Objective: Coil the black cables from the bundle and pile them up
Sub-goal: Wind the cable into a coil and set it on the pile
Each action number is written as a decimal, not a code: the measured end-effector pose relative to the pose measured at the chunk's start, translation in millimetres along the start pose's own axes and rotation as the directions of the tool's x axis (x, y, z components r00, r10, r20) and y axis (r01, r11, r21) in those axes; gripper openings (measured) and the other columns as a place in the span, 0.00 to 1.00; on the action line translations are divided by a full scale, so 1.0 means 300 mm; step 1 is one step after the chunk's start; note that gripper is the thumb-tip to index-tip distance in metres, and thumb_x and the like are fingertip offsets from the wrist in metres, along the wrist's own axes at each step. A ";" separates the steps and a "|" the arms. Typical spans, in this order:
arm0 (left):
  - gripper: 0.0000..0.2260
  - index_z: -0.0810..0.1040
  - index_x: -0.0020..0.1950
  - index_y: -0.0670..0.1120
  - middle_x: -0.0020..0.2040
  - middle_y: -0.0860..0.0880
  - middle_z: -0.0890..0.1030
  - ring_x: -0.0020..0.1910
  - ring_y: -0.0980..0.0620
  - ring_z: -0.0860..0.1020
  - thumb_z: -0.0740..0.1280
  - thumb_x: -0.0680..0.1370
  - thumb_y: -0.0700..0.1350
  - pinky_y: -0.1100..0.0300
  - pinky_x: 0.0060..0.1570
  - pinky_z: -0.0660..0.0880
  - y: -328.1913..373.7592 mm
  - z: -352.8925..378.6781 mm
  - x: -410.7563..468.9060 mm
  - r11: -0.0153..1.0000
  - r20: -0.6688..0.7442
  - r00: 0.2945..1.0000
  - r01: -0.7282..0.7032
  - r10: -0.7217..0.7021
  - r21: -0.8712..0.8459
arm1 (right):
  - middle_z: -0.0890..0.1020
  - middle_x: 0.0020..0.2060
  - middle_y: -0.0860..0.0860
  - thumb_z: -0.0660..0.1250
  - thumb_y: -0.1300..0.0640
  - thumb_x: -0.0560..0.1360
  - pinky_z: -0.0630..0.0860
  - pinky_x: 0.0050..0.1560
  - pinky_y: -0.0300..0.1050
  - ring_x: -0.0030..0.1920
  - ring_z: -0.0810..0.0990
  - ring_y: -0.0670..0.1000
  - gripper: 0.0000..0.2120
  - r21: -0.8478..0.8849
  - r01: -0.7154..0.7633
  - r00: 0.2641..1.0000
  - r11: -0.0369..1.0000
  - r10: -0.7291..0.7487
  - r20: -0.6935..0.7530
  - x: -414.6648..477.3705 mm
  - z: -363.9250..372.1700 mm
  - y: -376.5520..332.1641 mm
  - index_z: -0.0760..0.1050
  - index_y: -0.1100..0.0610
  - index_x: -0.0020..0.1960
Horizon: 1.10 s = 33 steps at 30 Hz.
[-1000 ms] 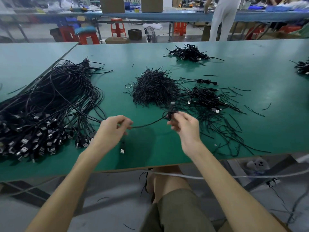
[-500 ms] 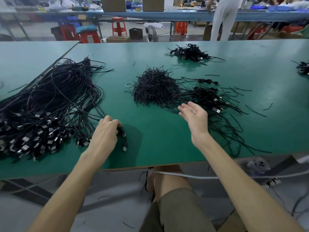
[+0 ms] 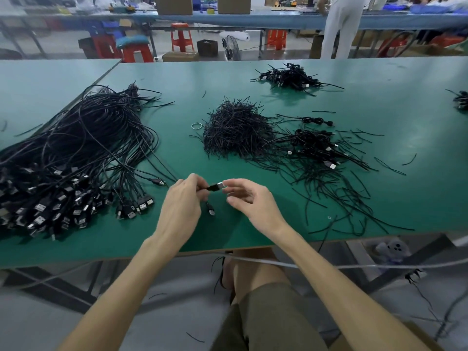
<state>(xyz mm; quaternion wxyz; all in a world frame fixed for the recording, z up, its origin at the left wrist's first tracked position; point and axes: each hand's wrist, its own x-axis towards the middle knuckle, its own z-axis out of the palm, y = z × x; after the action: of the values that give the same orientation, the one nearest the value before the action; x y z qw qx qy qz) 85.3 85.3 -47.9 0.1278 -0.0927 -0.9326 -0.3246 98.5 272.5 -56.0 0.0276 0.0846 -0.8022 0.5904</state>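
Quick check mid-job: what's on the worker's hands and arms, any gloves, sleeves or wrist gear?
Nothing worn. The left hand and right hand are ungloved, with no rings, watch or wristband showing. The left forearm and right forearm are bare down to the frame's bottom edge, so no sleeves appear. The only clothing in sight is olive-green shorts on the lap.

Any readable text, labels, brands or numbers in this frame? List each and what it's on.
None can be read.
Cardboard boxes on the far bench: no legible print.
USB plug pinched between left hand and right hand: too small and blurred for any marking.
Plugs of the cable bundle: same.
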 end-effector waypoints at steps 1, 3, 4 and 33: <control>0.03 0.74 0.51 0.52 0.43 0.54 0.78 0.46 0.51 0.75 0.65 0.83 0.43 0.55 0.45 0.70 0.015 0.009 0.000 1.000 0.021 1.000 0.010 -0.009 -0.026 | 0.86 0.54 0.52 0.72 0.67 0.77 0.78 0.60 0.40 0.55 0.84 0.46 0.18 0.045 0.006 1.000 0.999 -0.006 0.009 0.001 -0.002 0.000 0.80 0.59 0.65; 0.03 0.74 0.51 0.53 0.42 0.54 0.79 0.43 0.54 0.77 0.65 0.83 0.45 0.57 0.41 0.71 0.046 0.027 -0.001 0.995 0.085 0.996 0.037 -0.029 -0.098 | 0.85 0.53 0.51 0.74 0.65 0.76 0.78 0.57 0.38 0.52 0.83 0.45 0.17 0.128 0.021 1.000 0.991 -0.023 0.016 0.002 -0.011 0.004 0.81 0.58 0.64; 0.03 0.74 0.50 0.53 0.41 0.55 0.80 0.41 0.54 0.78 0.65 0.83 0.45 0.56 0.40 0.73 0.060 0.036 -0.005 0.988 0.115 0.993 0.050 -0.033 -0.148 | 0.85 0.50 0.50 0.74 0.64 0.76 0.78 0.55 0.37 0.50 0.83 0.44 0.15 0.169 0.027 0.999 0.985 -0.030 0.013 0.000 -0.015 0.008 0.81 0.57 0.62; 0.17 0.76 0.44 0.43 0.28 0.56 0.68 0.26 0.54 0.63 0.56 0.87 0.48 0.65 0.26 0.61 0.135 0.049 0.030 0.818 0.532 0.843 0.246 0.084 -0.519 | 0.78 0.35 0.50 0.60 0.57 0.85 0.70 0.49 0.45 0.40 0.74 0.48 0.14 0.408 0.007 1.000 0.913 -0.009 0.004 -0.011 -0.045 0.047 0.81 0.56 0.64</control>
<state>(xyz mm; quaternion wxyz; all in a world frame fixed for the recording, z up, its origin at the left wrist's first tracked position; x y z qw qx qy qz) 84.3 126.7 -32.8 -0.1835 -0.1713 -0.7937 -0.5541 98.7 289.7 -65.8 0.0093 0.0934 -0.6613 0.7443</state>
